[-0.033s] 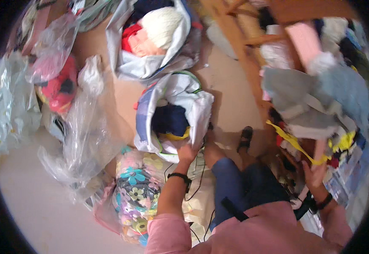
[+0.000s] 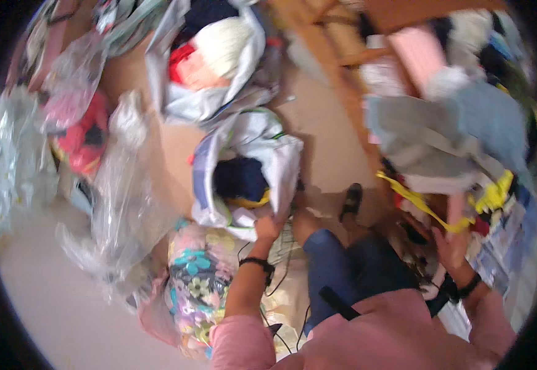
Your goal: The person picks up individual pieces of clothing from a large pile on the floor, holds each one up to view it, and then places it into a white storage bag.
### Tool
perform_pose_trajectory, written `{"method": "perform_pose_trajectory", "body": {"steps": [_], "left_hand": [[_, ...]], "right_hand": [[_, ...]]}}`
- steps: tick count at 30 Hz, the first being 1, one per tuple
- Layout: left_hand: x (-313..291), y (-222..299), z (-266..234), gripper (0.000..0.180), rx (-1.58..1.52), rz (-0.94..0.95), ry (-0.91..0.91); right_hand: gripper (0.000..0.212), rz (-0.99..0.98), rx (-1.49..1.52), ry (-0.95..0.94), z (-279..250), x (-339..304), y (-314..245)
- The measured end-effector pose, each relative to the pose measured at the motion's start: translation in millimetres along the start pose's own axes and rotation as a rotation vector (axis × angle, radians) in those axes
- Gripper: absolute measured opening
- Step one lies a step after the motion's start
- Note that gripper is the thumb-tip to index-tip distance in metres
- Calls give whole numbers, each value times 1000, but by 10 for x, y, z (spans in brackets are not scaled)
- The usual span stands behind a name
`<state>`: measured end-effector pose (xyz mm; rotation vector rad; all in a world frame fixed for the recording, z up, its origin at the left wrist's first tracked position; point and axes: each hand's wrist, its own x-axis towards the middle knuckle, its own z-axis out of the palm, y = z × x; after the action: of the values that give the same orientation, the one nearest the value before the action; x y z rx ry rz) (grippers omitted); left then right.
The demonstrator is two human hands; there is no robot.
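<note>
A white bag (image 2: 287,163) with a blue side and green trim stands open in the middle, dark navy cloth (image 2: 240,177) and a bit of yellow inside. My left hand (image 2: 267,228) is closed on its near rim. At the right, my right hand (image 2: 452,248) reaches to the near edge of a heap of clothes, thumb apart from the fingers. A yellow strap (image 2: 417,200) runs across its fingertips, which are partly hidden. Grey cloth (image 2: 413,132) lies on the heap just beyond this hand.
A larger white bag (image 2: 157,74) of clothes stands beyond. Clear plastic bags (image 2: 123,185) lie at the left. A clear bag of flower-patterned items (image 2: 197,287) sits near my left forearm, beside black cables (image 2: 293,259). A wooden frame (image 2: 318,46) borders the clothes heap (image 2: 490,117).
The whole view has shifted slightly. Both hands keep nearly the same places, the left at the bag's rim and the right at the heap by the yellow strap.
</note>
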<state>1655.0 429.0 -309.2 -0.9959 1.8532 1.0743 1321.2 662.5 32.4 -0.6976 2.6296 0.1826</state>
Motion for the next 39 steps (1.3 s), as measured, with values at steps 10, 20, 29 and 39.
{"method": "perform_pose_trajectory", "body": {"steps": [10, 20, 29, 39], "left_hand": [[-613, -22, -746, 33, -983, 124, 350], [-2494, 1149, -1251, 23, -1250, 421, 428], [-3255, 1438, -1408, 12, -1261, 566, 469], [-3749, 2288, -1834, 15, -972, 715, 481]], "right_hand": [[67, -215, 310, 252, 60, 155, -205], [67, 202, 118, 645, -196, -593, 1577], [29, 879, 1738, 114, 782, -1111, 3177], [27, 583, 1658, 184, 246, -930, 2571]]}}
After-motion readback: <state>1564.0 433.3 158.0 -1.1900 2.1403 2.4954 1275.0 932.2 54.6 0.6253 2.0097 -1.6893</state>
